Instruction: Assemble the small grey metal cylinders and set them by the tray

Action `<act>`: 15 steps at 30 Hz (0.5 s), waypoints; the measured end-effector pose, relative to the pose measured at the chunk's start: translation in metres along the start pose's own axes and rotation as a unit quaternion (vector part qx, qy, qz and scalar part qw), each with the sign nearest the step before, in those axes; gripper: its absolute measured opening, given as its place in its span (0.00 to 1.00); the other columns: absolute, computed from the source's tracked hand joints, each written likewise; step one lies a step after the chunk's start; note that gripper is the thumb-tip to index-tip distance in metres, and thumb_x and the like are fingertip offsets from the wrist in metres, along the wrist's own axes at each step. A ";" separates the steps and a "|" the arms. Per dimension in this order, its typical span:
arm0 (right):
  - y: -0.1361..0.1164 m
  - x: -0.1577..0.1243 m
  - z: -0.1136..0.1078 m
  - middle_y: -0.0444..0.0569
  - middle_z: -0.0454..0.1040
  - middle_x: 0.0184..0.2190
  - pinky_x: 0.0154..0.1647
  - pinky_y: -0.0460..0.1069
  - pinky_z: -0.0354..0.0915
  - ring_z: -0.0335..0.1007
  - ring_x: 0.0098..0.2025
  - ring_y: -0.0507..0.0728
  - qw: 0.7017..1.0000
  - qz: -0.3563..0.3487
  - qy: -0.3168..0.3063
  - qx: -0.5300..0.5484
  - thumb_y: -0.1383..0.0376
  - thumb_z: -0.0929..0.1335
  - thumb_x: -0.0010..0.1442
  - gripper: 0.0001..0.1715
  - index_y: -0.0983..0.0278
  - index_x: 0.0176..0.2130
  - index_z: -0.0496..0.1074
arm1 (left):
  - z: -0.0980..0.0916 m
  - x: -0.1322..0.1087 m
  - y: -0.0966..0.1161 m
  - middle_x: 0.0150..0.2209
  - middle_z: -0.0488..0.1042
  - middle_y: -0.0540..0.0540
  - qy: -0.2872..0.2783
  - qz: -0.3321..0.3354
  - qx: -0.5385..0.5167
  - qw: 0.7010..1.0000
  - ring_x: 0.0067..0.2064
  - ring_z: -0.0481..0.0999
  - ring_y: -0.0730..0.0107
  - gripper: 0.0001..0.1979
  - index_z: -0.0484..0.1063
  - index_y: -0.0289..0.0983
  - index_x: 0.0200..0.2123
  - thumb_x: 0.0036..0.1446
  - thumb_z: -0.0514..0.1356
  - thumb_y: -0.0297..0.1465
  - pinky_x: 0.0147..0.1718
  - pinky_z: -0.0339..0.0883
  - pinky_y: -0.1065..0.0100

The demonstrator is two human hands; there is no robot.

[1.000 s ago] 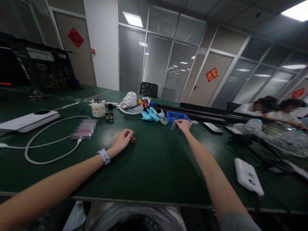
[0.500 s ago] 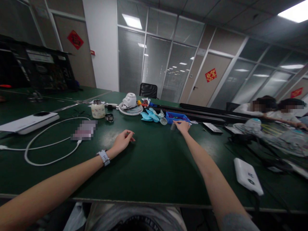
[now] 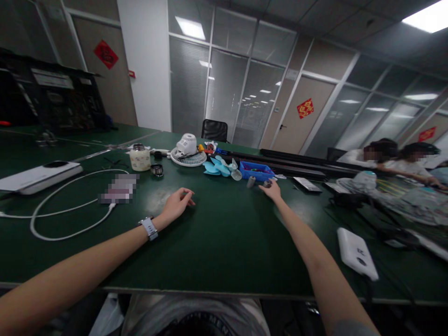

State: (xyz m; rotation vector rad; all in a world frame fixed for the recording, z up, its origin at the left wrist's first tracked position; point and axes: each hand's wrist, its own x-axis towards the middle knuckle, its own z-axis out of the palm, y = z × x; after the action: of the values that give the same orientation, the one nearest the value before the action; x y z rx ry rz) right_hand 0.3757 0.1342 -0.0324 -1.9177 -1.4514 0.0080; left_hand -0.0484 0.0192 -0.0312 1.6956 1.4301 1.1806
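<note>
My right hand (image 3: 273, 191) is stretched far out over the green table (image 3: 224, 242), just in front of the blue tray (image 3: 257, 171). Its fingertips are closed on a small dark round part (image 3: 268, 184). A small grey cylinder (image 3: 250, 182) stands on the table just left of that hand. My left hand (image 3: 177, 203), with a watch (image 3: 149, 227) on the wrist, rests on the table with its fingers loosely bent and nothing in them. A light blue fan blade (image 3: 220, 167) and a white fan housing (image 3: 188, 150) lie beyond it.
A white cable (image 3: 63, 210) loops at the left beside a flat white device (image 3: 38, 176). A jar (image 3: 139, 157) and a metal ring (image 3: 156, 169) sit behind it. A white box (image 3: 356, 253) lies at the right. Two people sit at the far right.
My right hand has drawn back from the blue tray's edge towards me and slightly right, uncovering the grey cylinder. My left hand has stayed where it was.
</note>
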 end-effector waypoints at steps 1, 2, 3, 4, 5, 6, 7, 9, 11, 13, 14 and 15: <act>0.004 0.000 0.000 0.56 0.73 0.50 0.50 0.51 0.64 0.70 0.50 0.61 1.000 0.006 -0.006 0.003 0.56 0.73 0.47 0.38 0.66 0.55 0.67 | 0.000 0.000 0.000 0.26 0.78 0.47 -0.003 0.000 0.000 1.000 0.32 0.78 0.63 0.17 0.69 0.38 0.39 0.55 0.54 0.45 0.35 0.67 0.65; 0.006 -0.001 0.000 0.56 0.74 0.48 0.50 0.51 0.65 0.71 0.49 0.61 1.000 0.010 -0.008 0.003 0.57 0.73 0.47 0.34 0.66 0.52 0.69 | 0.000 0.000 0.000 0.26 0.78 0.47 -0.006 0.000 -0.001 1.000 0.32 0.78 0.63 0.17 0.68 0.39 0.39 0.55 0.54 0.45 0.35 0.67 0.65; 0.006 -0.003 -0.001 0.56 0.75 0.46 0.49 0.52 0.66 0.72 0.47 0.61 1.000 0.012 -0.008 0.003 0.57 0.74 0.46 0.31 0.66 0.49 0.71 | 0.000 0.000 0.001 0.27 0.78 0.47 -0.009 0.001 -0.001 1.000 0.33 0.78 0.63 0.17 0.68 0.39 0.39 0.55 0.53 0.45 0.36 0.67 0.65; 0.006 -0.006 -0.002 0.55 0.76 0.44 0.48 0.52 0.66 0.73 0.46 0.61 1.000 0.013 -0.008 0.004 0.57 0.74 0.46 0.29 0.66 0.46 0.73 | 0.000 0.000 0.000 0.27 0.78 0.47 -0.011 0.000 -0.002 1.000 0.33 0.78 0.63 0.17 0.68 0.38 0.39 0.55 0.53 0.46 0.36 0.67 0.65; 0.004 -0.010 -0.003 0.54 0.77 0.42 0.47 0.52 0.67 0.73 0.45 0.61 1.000 0.012 -0.010 0.010 0.57 0.74 0.45 0.27 0.65 0.44 0.74 | 0.000 0.000 0.000 0.26 0.78 0.47 -0.013 -0.001 -0.001 1.000 0.33 0.78 0.63 0.18 0.68 0.38 0.39 0.55 0.53 0.46 0.36 0.67 0.65; 0.002 -0.016 -0.004 0.53 0.78 0.41 0.46 0.52 0.67 0.74 0.43 0.61 1.000 0.007 -0.014 0.021 0.57 0.74 0.45 0.26 0.65 0.43 0.74 | 0.000 0.000 0.000 0.26 0.78 0.47 -0.014 -0.001 0.001 1.000 0.33 0.78 0.62 0.18 0.68 0.38 0.40 0.55 0.53 0.46 0.36 0.67 0.64; -0.002 -0.024 -0.005 0.52 0.78 0.40 0.45 0.52 0.68 0.74 0.42 0.60 0.999 -0.001 -0.021 0.039 0.57 0.74 0.45 0.25 0.64 0.43 0.74 | 0.000 0.000 0.001 0.26 0.78 0.47 -0.016 -0.001 0.006 1.000 0.33 0.79 0.62 0.19 0.68 0.38 0.40 0.55 0.53 0.46 0.36 0.67 0.64; -0.015 -0.044 -0.005 0.51 0.78 0.39 0.44 0.52 0.69 0.75 0.41 0.59 0.994 -0.032 -0.050 0.093 0.57 0.74 0.45 0.26 0.65 0.44 0.74 | 0.000 -0.001 0.002 0.27 0.78 0.47 -0.023 0.006 0.022 0.999 0.34 0.79 0.61 0.19 0.68 0.38 0.41 0.55 0.53 0.46 0.36 0.66 0.63; -0.035 -0.070 -0.003 0.51 0.78 0.39 0.44 0.53 0.69 0.75 0.40 0.58 0.979 -0.075 -0.098 0.160 0.58 0.75 0.45 0.27 0.65 0.45 0.74 | 0.001 -0.004 0.006 0.30 0.79 0.47 -0.035 0.021 0.039 0.998 0.33 0.78 0.61 0.20 0.68 0.39 0.44 0.55 0.54 0.47 0.36 0.66 0.63; -0.061 -0.098 0.001 0.52 0.78 0.39 0.44 0.53 0.70 0.75 0.40 0.58 0.953 -0.121 -0.158 0.227 0.57 0.76 0.44 0.30 0.66 0.46 0.73 | 0.002 -0.008 0.012 0.35 0.80 0.46 -0.048 0.048 0.047 0.997 0.34 0.78 0.61 0.22 0.67 0.39 0.47 0.55 0.54 0.47 0.36 0.67 0.63; -0.076 -0.112 0.003 0.52 0.78 0.40 0.44 0.53 0.70 0.75 0.40 0.58 0.938 -0.141 -0.190 0.254 0.57 0.76 0.44 0.31 0.66 0.47 0.73 | 0.003 -0.011 0.017 0.37 0.80 0.45 -0.051 0.068 0.049 0.995 0.36 0.78 0.61 0.22 0.66 0.39 0.48 0.55 0.55 0.46 0.37 0.67 0.62; -0.090 -0.125 0.005 0.52 0.78 0.40 0.44 0.53 0.70 0.75 0.40 0.58 0.923 -0.157 -0.215 0.277 0.57 0.76 0.43 0.32 0.66 0.47 0.73 | 0.005 -0.014 0.021 0.40 0.79 0.44 -0.052 0.092 0.051 0.993 0.39 0.78 0.60 0.23 0.66 0.40 0.49 0.55 0.56 0.46 0.39 0.68 0.61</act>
State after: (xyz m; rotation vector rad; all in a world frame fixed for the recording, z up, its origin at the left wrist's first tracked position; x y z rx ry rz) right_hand 0.2523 0.0419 -0.0376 -1.2500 -1.7884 0.6585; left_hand -0.0356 0.0010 -0.0181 1.9651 1.3121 1.1142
